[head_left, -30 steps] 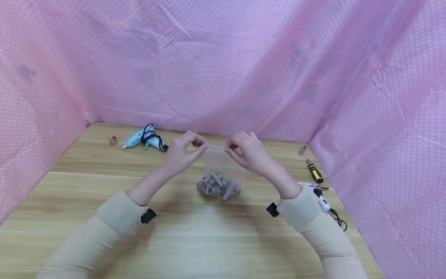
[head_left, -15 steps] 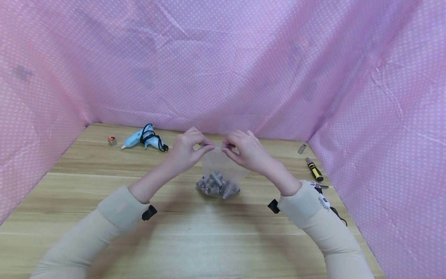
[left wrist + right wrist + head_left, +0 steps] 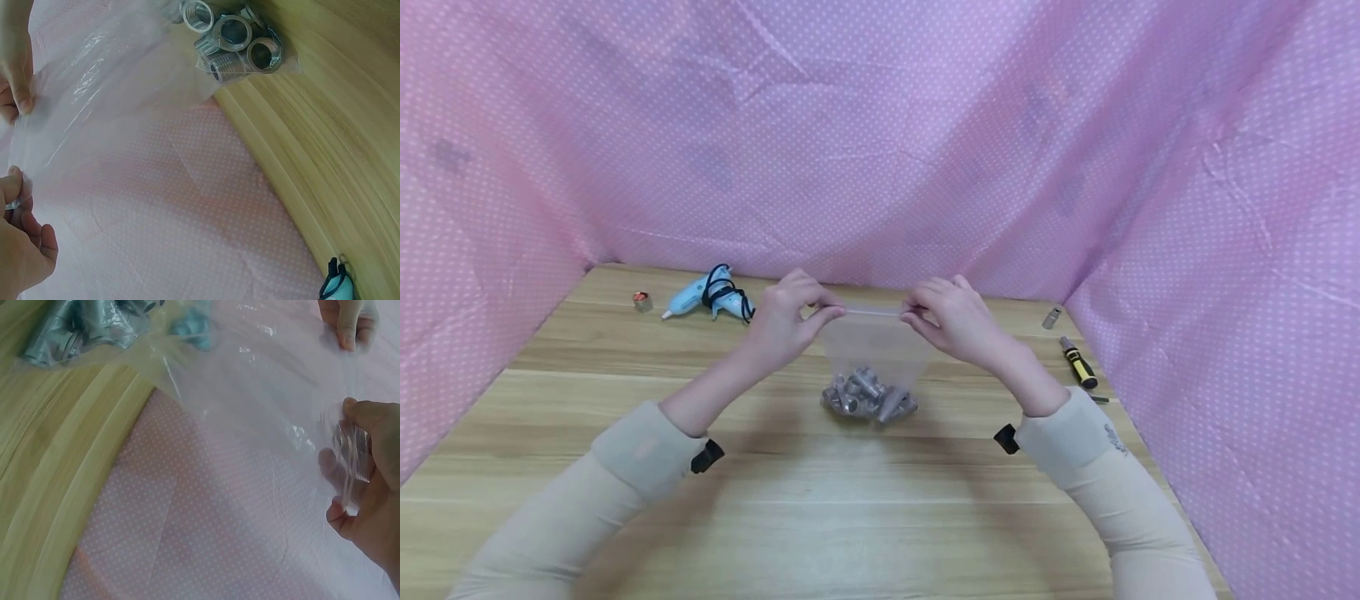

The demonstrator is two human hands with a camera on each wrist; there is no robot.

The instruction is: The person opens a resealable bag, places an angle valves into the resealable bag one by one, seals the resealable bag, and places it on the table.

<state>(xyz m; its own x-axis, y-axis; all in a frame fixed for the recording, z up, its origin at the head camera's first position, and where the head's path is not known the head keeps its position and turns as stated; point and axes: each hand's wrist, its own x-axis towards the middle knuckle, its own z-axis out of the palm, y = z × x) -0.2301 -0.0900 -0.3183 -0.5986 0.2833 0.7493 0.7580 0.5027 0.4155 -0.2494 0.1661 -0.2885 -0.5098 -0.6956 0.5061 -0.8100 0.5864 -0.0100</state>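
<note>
A clear zip bag [image 3: 874, 346] stands upright in the middle of the table, its top edge stretched between both hands. Several grey metal threaded pipe fittings [image 3: 868, 393] lie in the bottom of the bag. My left hand [image 3: 790, 321] pinches the left part of the top edge between thumb and fingers. Toward the other end, my right hand [image 3: 951, 323] pinches the same edge. In the left wrist view the threaded openings of the fittings [image 3: 232, 32] show through the film. The right wrist view has the film [image 3: 250, 381] running from the fittings up to the fingers.
At the back left lie a light blue glue gun [image 3: 711, 293] with a wrapped black cord and a small metal piece with a red top [image 3: 642, 302]. On the right are a metal fitting [image 3: 1051, 318] and a yellow-black screwdriver [image 3: 1078, 364]. Pink dotted cloth [image 3: 880, 150] hangs behind.
The hands first came together along the bag's top edge, then moved apart, left hand leftward and right hand rightward. The bag's fittings stay in place.
</note>
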